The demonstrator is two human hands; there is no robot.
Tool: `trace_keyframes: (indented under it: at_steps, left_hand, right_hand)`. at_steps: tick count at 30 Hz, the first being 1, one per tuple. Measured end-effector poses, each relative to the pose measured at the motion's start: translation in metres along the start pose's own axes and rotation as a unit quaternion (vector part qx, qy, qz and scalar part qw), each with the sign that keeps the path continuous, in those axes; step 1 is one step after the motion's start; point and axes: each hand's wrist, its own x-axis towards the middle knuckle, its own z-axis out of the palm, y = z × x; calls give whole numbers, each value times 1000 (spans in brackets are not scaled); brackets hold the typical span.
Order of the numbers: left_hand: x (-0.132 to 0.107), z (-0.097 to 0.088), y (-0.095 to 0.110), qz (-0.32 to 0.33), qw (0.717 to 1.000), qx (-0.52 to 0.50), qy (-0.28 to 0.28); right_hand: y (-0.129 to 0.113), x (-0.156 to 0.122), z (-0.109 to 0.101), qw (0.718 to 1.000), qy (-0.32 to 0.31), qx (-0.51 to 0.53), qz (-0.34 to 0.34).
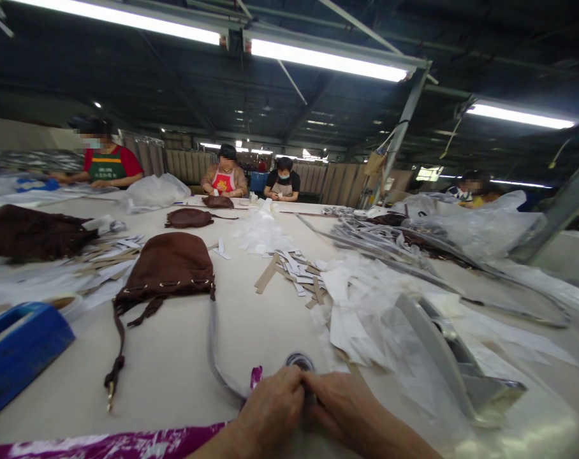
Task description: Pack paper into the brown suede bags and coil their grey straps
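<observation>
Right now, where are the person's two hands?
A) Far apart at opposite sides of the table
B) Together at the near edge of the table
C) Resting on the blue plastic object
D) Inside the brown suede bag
B: the left hand and right hand meet side by side at the near edge of the table.

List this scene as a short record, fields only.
hands: left hand, right hand, together, grip hidden
nearest: metal ring, grey strap
bag: brown bag, strap running from it toward the hands
table: paper strips, blue box
people: co-workers across the table
</observation>
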Motion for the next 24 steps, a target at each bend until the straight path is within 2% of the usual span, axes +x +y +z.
trace_keyframes:
  at_steps: [1, 3, 7, 9, 11, 14, 17, 20, 24]
  left_hand:
    - [-1, 1, -1, -4, 1000, -4, 1]
    - [-4, -7, -7, -1, 1000, -12, -7]
    - [-4, -42, -28, 81, 996, -26, -29]
    - [-2, -48, -30, 102, 994, -13, -43]
    - [0, -39, -24, 69, 997, 11, -44]
    - [3, -11, -5, 1, 999, 40, -11]
    - [5, 8, 5, -11, 998, 53, 21]
    - [4, 3, -3, -9, 999, 32, 23]
    - [3, -24, -27, 25, 999, -28, 12]
  right_hand:
    - [0, 2, 4, 1000, 3, 9, 8]
    - [3, 5, 9, 1000, 4, 9, -2]
    - [18, 11, 7, 998, -14, -21, -57]
    - [22, 13, 1, 997, -20, -24, -70]
    - [21, 14, -2, 997, -16, -23, -74]
    - [13, 15, 5, 997, -2, -55, -45]
    - [8, 15, 20, 995, 37, -90, -19]
    - [14, 16, 27, 993, 65, -85, -54]
    - [28, 19, 16, 993, 41, -74, -77]
